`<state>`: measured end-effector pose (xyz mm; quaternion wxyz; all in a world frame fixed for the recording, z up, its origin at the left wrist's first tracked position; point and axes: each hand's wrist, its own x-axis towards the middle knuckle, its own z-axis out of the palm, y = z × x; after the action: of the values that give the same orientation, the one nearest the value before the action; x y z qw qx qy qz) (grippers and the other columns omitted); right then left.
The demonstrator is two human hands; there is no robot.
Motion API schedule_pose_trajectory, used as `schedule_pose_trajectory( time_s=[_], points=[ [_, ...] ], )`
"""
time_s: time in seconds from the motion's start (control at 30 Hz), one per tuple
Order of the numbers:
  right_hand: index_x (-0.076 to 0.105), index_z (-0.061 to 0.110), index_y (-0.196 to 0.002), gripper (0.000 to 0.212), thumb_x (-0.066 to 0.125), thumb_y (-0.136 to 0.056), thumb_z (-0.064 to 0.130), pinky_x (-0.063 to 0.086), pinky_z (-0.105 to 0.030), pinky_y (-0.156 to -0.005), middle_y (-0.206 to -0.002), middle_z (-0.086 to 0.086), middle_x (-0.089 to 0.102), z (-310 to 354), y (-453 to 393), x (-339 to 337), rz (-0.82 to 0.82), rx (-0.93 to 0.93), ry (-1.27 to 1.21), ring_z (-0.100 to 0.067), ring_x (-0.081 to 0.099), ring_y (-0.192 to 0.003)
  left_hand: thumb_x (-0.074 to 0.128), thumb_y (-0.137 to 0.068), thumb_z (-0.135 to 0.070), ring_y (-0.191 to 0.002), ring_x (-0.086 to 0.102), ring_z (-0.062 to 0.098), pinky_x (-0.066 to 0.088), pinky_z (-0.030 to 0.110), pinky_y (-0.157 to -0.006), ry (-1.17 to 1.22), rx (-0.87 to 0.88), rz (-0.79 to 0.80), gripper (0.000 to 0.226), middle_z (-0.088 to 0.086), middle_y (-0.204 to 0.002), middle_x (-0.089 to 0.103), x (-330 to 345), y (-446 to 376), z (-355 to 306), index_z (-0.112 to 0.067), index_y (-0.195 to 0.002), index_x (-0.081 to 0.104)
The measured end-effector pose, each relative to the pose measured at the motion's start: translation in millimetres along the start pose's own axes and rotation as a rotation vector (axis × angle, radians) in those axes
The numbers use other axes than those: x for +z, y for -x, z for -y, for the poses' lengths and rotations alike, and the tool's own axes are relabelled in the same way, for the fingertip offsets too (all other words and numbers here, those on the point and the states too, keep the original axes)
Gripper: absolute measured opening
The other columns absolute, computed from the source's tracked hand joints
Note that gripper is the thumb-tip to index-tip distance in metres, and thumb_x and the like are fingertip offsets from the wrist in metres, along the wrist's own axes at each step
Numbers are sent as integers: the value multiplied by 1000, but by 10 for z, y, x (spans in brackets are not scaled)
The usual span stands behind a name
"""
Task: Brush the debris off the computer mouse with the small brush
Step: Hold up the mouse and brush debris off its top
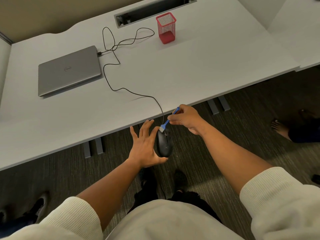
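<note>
One mouse [163, 144], one brush [168, 120], one laptop [69, 71], one mesh cup [166, 28], perhaps three bystanders' feet

One head-worn view, angled steeply forward and down: the hands [166, 134] are seen close below, the desk [190, 70] farther ahead.

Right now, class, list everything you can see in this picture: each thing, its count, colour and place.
Desk: one, white, fills upper frame.
Laptop: one, silver, closed, desk left.
Cable: one, black, laptop to mouse.
Pen holder: one, red mesh, desk rear.
Cable slot: one, grey, far edge.
Mouse: one, black, in left hand, off the desk edge.
Brush: one, blue, bristles on mouse.
Left hand: holds mouse.
Right hand: fingers pinch brush.
</note>
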<state>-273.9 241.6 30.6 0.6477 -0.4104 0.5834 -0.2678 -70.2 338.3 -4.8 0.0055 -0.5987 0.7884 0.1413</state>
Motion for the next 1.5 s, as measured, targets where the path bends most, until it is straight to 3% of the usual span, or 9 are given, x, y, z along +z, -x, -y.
schedule_pose_trajectory(
  time_s=[0.17,0.4,0.93,1.17,1.5],
  points=[
    [58,14,-92,22,76,-83,6,58,-21,-70,-95,-6,64,-50,-34,-24,-157,-13,135,-12,69,-83,60,-55,-90,-154,-2,27,-10,72,-114,-1,-8,6,120,4,-163,4,2,24,34,-27,-152,28],
    [60,11,-92,24,81,-79,7,63,-33,-80,-96,-10,67,-98,-44,10,-49,-28,74,-18,74,-87,59,-54,-90,-154,-1,27,-7,74,-113,7,-21,4,121,5,-163,6,47,51,40,-25,-152,30],
    [62,8,-96,31,84,-75,6,63,-30,-77,-97,-11,69,-152,36,223,131,6,70,-18,77,-84,54,-56,-92,-154,-5,27,-10,73,-113,-6,-80,10,121,5,-164,2,107,232,100,-25,-153,30],
    [61,8,-99,26,77,-81,1,62,-34,-84,-97,-10,66,-180,43,111,-111,20,122,-18,72,-88,55,-55,-92,-154,-5,29,-8,74,-113,-21,-77,29,122,4,-163,0,118,278,77,-25,-152,27],
    [61,12,-96,27,80,-79,6,61,-37,-86,-101,-11,68,-172,103,110,-12,-5,110,-21,74,-92,57,-54,-91,-154,-6,28,-11,73,-113,-18,-81,32,123,5,-163,1,149,327,56,-24,-152,28]
  ],
)
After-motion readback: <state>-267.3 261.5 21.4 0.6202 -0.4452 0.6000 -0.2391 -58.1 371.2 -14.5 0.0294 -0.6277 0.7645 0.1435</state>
